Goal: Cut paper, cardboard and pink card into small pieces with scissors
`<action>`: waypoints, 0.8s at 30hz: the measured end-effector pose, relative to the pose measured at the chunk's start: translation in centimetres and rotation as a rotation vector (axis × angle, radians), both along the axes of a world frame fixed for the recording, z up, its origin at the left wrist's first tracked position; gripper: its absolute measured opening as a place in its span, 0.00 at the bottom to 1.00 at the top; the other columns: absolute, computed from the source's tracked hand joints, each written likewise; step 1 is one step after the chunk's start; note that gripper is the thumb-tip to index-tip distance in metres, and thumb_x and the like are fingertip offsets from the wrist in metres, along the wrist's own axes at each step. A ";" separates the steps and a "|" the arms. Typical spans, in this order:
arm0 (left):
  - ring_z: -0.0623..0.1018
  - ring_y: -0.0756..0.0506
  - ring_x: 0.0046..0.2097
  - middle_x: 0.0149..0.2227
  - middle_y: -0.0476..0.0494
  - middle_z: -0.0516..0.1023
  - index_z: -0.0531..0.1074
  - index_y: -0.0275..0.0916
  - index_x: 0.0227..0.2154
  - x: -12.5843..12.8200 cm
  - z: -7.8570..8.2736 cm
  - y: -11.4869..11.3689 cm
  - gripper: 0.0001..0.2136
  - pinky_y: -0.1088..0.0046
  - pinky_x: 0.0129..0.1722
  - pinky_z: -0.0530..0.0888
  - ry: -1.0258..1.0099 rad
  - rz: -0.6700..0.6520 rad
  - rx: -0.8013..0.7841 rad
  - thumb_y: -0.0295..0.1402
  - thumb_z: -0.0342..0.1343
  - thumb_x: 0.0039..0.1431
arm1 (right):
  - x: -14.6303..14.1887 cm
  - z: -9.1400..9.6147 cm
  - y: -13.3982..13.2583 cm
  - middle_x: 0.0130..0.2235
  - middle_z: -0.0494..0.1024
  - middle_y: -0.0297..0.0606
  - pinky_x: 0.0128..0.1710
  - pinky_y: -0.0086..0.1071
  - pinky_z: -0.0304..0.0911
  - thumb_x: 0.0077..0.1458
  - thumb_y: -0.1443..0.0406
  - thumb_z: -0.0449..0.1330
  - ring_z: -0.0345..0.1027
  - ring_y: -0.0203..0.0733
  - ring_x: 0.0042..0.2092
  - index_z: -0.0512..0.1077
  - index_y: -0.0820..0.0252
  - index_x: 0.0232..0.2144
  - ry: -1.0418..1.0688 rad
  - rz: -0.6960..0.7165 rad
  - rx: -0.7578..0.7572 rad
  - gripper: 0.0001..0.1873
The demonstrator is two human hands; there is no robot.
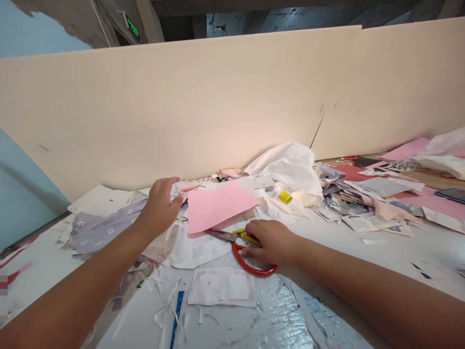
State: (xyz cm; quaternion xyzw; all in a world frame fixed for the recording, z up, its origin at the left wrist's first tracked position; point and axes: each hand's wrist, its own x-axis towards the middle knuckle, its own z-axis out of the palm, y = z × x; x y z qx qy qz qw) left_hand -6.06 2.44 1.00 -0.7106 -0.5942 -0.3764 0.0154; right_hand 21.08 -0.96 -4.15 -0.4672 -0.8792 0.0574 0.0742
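Observation:
A pink paper sheet [217, 205] lies on the cluttered white table [399, 252], partly over the blades of red-handled scissors [250, 264]. My right hand [271, 241] rests on the scissor handles, fingers curled around a yellow pencil-like stick [247, 237]. My left hand [160, 206] hovers at the pink sheet's left edge, fingers bent and apart, touching or nearly touching the paper scraps there. Lilac flowered fabric [105, 228] lies under my left forearm.
A tall beige board [232, 102] walls off the table's far side. Crumpled white cloth [290, 169] and a heap of paper and fabric scraps [363, 203] sit to the right. A phone [452, 195] lies far right. A blue ruler [177, 317] and white offcuts lie near the front.

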 end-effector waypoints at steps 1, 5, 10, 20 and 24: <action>0.59 0.40 0.56 0.50 0.39 0.62 0.61 0.41 0.48 0.3 0.0 -1.6 0.19 0.58 0.53 0.58 0.171 -0.101 0.062 0.32 0.47 0.51 | -0.1 0.3 -0.1 0.30 0.70 0.37 0.24 0.29 0.46 0.50 0.48 0.48 0.61 0.39 0.29 0.65 0.58 0.27 -0.018 -0.011 0.011 0.20; 0.62 0.42 0.53 0.48 0.40 0.64 0.67 0.42 0.41 1.0 -2.1 -8.0 0.11 0.62 0.50 0.63 0.464 -0.392 0.022 0.29 0.46 0.54 | -1.2 1.4 -1.7 0.32 0.70 0.41 0.32 0.34 0.51 0.54 0.55 0.46 0.61 0.44 0.35 0.67 0.60 0.30 0.009 -0.050 0.130 0.16; 0.63 0.42 0.52 0.48 0.41 0.65 0.67 0.44 0.37 0.6 -5.0 -12.6 0.08 0.65 0.46 0.67 0.396 -0.401 -0.078 0.32 0.46 0.55 | -3.5 1.0 -5.9 0.41 0.66 0.39 0.40 0.39 0.50 0.52 0.58 0.50 0.56 0.46 0.42 0.67 0.54 0.38 0.233 0.160 0.100 0.13; 0.60 0.39 0.55 0.51 0.40 0.64 0.69 0.44 0.40 0.5 -6.5 -13.3 0.11 0.57 0.48 0.66 0.388 -0.358 -0.134 0.36 0.48 0.55 | -4.4 -0.5 -7.1 0.46 0.62 0.40 0.45 0.48 0.44 0.47 0.51 0.53 0.51 0.50 0.47 0.69 0.52 0.35 0.203 0.279 0.039 0.16; 0.60 0.38 0.54 0.51 0.40 0.64 0.69 0.44 0.41 0.4 -7.1 -13.5 0.12 0.55 0.49 0.66 0.373 -0.356 -0.105 0.37 0.47 0.55 | -4.5 -0.3 -7.2 0.44 0.62 0.40 0.44 0.47 0.45 0.47 0.51 0.54 0.52 0.49 0.46 0.69 0.53 0.32 0.190 0.273 0.016 0.15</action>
